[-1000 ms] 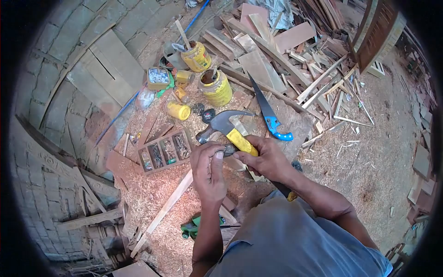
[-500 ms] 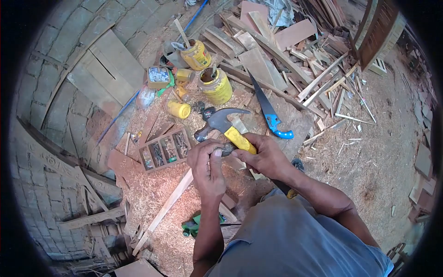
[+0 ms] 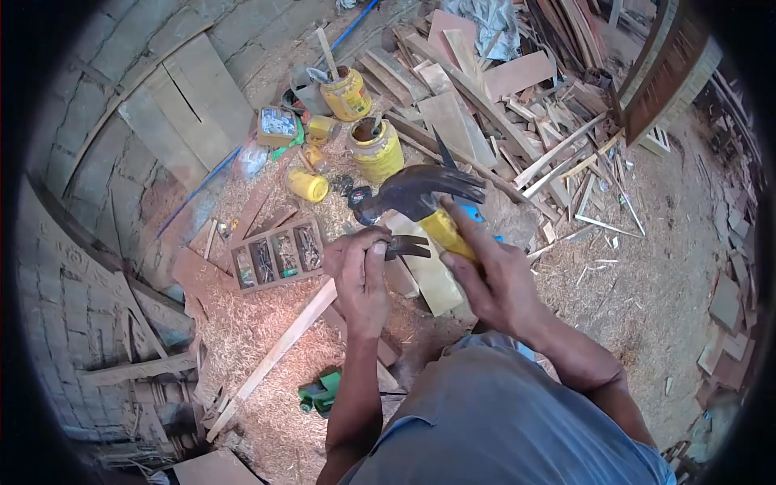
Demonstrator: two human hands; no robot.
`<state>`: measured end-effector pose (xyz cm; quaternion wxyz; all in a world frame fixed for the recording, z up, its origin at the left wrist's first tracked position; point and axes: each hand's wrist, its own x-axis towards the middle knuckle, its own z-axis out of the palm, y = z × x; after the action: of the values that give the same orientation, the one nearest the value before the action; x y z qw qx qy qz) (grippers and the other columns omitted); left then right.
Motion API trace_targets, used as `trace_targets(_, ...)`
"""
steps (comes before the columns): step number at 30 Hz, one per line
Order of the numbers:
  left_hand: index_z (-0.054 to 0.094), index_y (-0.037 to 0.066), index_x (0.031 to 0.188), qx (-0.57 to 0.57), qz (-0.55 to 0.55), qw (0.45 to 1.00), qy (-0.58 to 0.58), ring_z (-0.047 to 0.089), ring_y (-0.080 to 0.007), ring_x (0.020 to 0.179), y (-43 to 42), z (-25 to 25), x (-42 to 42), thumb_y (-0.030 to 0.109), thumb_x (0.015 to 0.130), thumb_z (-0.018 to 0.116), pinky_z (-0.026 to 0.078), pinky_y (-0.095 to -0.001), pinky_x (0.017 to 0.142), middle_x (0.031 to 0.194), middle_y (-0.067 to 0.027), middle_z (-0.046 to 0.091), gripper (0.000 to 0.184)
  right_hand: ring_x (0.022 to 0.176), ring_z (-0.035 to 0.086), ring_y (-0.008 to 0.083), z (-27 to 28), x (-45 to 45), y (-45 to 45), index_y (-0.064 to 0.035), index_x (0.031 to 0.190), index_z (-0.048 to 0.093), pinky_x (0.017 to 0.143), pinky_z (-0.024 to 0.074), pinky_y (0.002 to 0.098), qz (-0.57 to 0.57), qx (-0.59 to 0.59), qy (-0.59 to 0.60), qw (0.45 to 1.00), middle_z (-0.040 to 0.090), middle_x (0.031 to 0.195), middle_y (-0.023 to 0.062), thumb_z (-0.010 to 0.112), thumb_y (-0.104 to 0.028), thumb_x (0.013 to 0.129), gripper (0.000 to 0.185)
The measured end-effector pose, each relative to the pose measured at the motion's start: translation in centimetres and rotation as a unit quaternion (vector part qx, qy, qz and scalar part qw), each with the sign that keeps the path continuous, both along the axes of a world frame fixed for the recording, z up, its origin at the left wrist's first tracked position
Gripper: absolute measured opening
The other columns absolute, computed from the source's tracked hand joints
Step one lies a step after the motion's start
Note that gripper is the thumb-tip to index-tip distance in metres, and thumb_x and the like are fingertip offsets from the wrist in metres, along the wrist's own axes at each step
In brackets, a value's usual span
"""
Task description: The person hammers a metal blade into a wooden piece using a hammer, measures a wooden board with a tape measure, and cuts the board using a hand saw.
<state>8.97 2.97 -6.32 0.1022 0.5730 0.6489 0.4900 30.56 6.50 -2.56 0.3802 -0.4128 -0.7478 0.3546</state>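
The left hand (image 3: 360,284), just to the right of the divided box (image 3: 242,272), has its grip pressed together, thumb against fingers, pinching one small forked piece (image 3: 410,247). The piece is dark, with two slim prongs pointing right, away from the box; its other end is hidden in the fingers. The right hand (image 3: 505,287), farther right of the box, has its grip wrapped around the claw hammer (image 3: 415,192), thumb and forefinger along the yellow part of the handle.

There is one hammer, held to the right of the box and slightly beyond it. Its head is dark and worn, its curved claw points right, and the yellow below it is bright. The head is near the forked piece, and a gap shows between them.

The box has four compartments holding small loose pieces, too small to count. Beyond it and to the right stand two large yellow tubs (image 3: 377,153), both open and stained. One small yellow jar (image 3: 308,186) lies on its side just beyond the box. One green tool (image 3: 322,391) lies on the near side, among wood shavings (image 3: 267,323).
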Motion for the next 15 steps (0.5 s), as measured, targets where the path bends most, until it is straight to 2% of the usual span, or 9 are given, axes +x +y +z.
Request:
trace_targets(1, 0.076, 0.006, 0.112, 0.003, -0.001, 1.0, -0.004, 0.055, -0.027, 0.115, 0.2, -0.2, -0.1, 0.012, 0.107, 0.066, 0.041, -0.041, 0.108, 0.112, -0.0078, 0.075, 0.013, 0.08, 0.075, 0.0468, 0.4, 0.5, 0.1, -0.0096, 0.159, 0.054, 0.068, 0.0581, 0.0533, -0.002, 0.058, 0.013, 0.998, 0.077, 0.11, 0.0256, 0.072, -0.023, 0.104, 0.059)
trace_targets(2, 0.076, 0.007, 0.113, 0.007, -0.005, 1.0, -0.009, 0.054, -0.0273, 0.115, 0.1, -0.4, -0.1, 0.013, 0.107, 0.067, 0.039, -0.0414, 0.109, 0.111, -0.0075, 0.076, 0.013, 0.071, 0.074, 0.0399, 1.2, 1.3, 0.2, -0.0162, 0.16, 0.055, 0.062, 0.0579, 0.0504, -0.024, 0.127, -0.032, 0.991, 0.077, 0.098, 0.0174, 0.074, -0.023, 0.103, 0.061)
trace_targets(5, 0.076, 0.007, 0.113, 0.009, -0.007, 1.0, 0.015, 0.055, -0.0285, 0.115, 0.1, -0.1, -0.1, 0.014, 0.106, 0.069, 0.039, -0.0421, 0.109, 0.11, -0.0078, 0.075, 0.013, 0.062, 0.07, 0.0316, 4.6, 2.9, 0.0, -0.0233, 0.161, 0.055, 0.053, 0.0553, 0.0465, -0.002, 0.167, -0.156, 0.974, 0.07, 0.084, 0.0103, 0.076, -0.025, 0.1, 0.064)
trace_targets(6, 0.077, 0.006, 0.112, 0.012, -0.008, 1.0, 0.02, 0.055, -0.029, 0.115, 0.2, -0.1, -0.1, 0.014, 0.105, 0.069, 0.04, -0.0423, 0.109, 0.111, -0.0082, 0.075, 0.013, 0.055, 0.065, 0.0266, 4.5, 2.8, 0.1, -0.0297, 0.162, 0.055, 0.048, 0.0514, 0.0437, -0.004, 0.185, -0.135, 0.973, 0.061, 0.074, 0.0067, 0.077, -0.026, 0.099, 0.066)
trace_targets(9, 0.077, 0.006, 0.111, 0.016, -0.008, 0.999, 0.04, 0.056, -0.0305, 0.115, 0.1, -0.6, -0.2, 0.014, 0.104, 0.07, 0.04, -0.0432, 0.109, 0.113, -0.0093, 0.076, 0.012, 0.06, 0.067, 0.0306, 6.4, 2.9, -0.1, -0.0244, 0.158, 0.06, 0.055, 0.0546, 0.0441, 0.016, 0.164, -0.138, 0.977, 0.066, 0.077, 0.0105, 0.079, -0.009, 0.095, 0.068)
trace_targets(12, 0.076, 0.006, 0.111, 0.021, 0.001, 0.998, 0.062, 0.056, -0.0321, 0.116, 0.1, -1.1, -0.4, 0.013, 0.103, 0.071, 0.041, -0.0442, 0.108, 0.114, -0.0104, 0.076, 0.012, 0.059, 0.066, 0.0288, 7.1, 2.8, 0.0, -0.0252, 0.158, 0.061, 0.054, 0.0547, 0.0434, 0.043, 0.159, -0.308, 0.937, 0.066, 0.078, 0.0093, 0.078, -0.014, 0.098, 0.063)
trace_targets(15, 0.076, 0.005, 0.11, 0.036, 0.006, 0.997, 0.061, 0.057, -0.0332, 0.115, 0.1, -1.4, -0.4, 0.011, 0.103, 0.07, 0.041, -0.0452, 0.107, 0.113, -0.0117, 0.075, 0.012, 0.059, 0.066, 0.0281, 7.3, 2.8, 0.4, -0.0286, 0.158, 0.06, 0.053, 0.0537, 0.0438, 0.037, 0.166, -0.304, 0.937, 0.064, 0.075, 0.0073, 0.075, -0.022, 0.101, 0.06)
